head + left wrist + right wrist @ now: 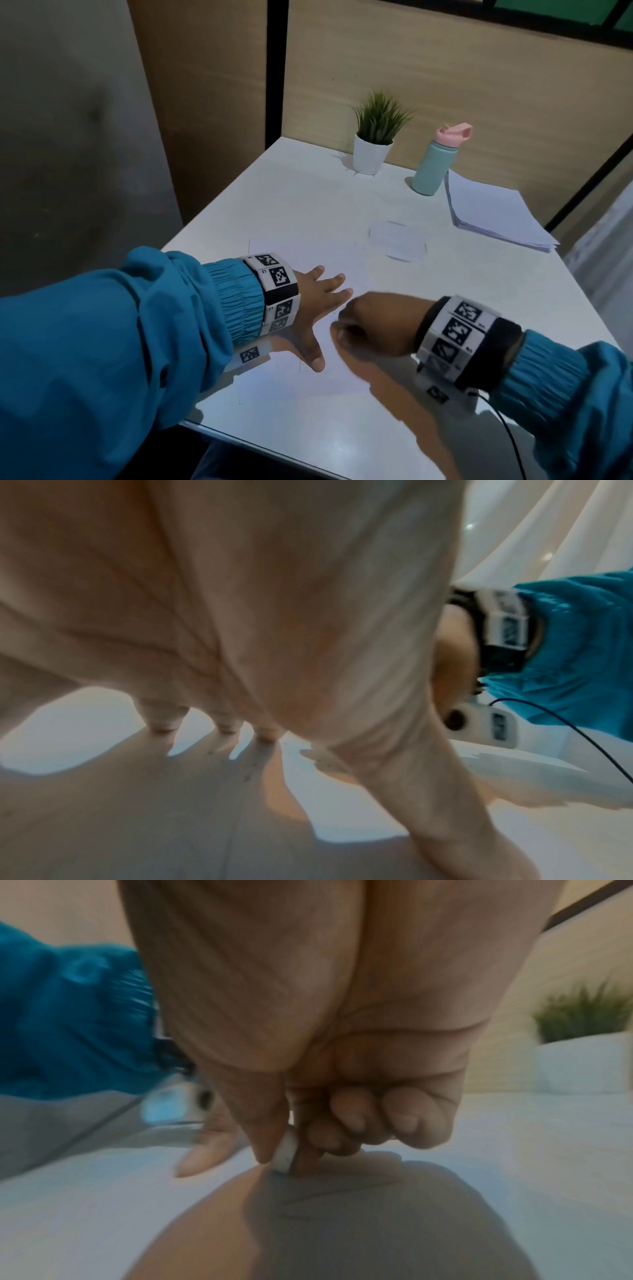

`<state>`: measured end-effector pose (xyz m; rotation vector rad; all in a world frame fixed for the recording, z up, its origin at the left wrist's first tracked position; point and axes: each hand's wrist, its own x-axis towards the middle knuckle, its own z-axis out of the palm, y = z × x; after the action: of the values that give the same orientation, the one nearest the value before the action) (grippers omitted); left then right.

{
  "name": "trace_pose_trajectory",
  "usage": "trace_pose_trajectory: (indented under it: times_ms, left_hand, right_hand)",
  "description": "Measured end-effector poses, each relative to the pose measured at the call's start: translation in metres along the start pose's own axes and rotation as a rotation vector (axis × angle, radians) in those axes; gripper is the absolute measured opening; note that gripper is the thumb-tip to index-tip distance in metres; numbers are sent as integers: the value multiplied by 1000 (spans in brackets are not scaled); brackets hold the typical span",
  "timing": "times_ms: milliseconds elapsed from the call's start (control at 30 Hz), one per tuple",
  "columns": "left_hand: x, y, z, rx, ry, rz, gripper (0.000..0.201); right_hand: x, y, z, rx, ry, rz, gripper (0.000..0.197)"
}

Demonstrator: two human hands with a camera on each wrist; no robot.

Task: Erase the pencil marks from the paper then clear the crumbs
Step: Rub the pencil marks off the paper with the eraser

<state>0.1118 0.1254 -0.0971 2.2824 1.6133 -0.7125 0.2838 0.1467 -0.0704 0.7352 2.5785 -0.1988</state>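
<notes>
A white sheet of paper (325,370) lies flat on the white table (308,205) in front of me. My left hand (317,308) presses on the sheet with fingers spread and straight; the left wrist view shows its fingertips (164,723) on the paper. Just right of it, my right hand (370,325) is curled and pinches a small white eraser (286,1150) between thumb and fingers, its tip on the paper. Faint pencil strokes (329,1194) run just beside the eraser. Dark crumbs (250,767) speckle the paper near the left fingers.
At the back stand a potted plant (375,137) and a teal bottle with a pink lid (435,161). A stack of white sheets (493,212) lies at the right, a clear round lid (397,240) beyond the paper. A black cable (507,431) hangs from my right wrist.
</notes>
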Motion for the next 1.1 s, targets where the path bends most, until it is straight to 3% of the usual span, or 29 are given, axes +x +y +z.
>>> trace_pose_trajectory:
  times_ms: [67,200,367,533,667,767,800,867,933,967,1033,1100]
  left_hand:
    - [1,-1,0,-1,-2,4,138]
    - [3,-2,2,12,-1,6,138]
    - [4,-3,1,1,-2,18,139]
    - [1,5,0,-28,34,-20,136]
    - [0,3,1,-66,56,-118,141]
    - [-2,6,0,-83,52,-212,139]
    - [-4,8,-1,-90,81,-190,138]
    - [-7,15,-2,-58,156,-1,133]
    - [-15,23,-1,-28,125,200,126]
    - [-19,25,2,-32,80,237,125]
    - [-23,20,10,-11,41,203,127]
    - [-21,0,13,-32,63,4,132]
  right_hand:
    - [-3,1,-1,4,-12,-16,28]
    - [7,42,-12,34,98,162,32]
    - [-2,-11,7,21,13,-26,25]
    - [0,50,-4,34,116,171,30]
    - [-23,57,5,133,277,35,27]
    - [-37,45,21,134,220,-38,22]
    - [-40,42,25,138,215,-47,19]
    - [-43,42,30,155,266,-48,18]
    - [-45,42,31,171,295,-45,22]
    - [-46,42,32,174,288,-46,24]
    - [-46,41,32,179,264,-53,23]
    - [-47,41,31,194,248,-38,23]
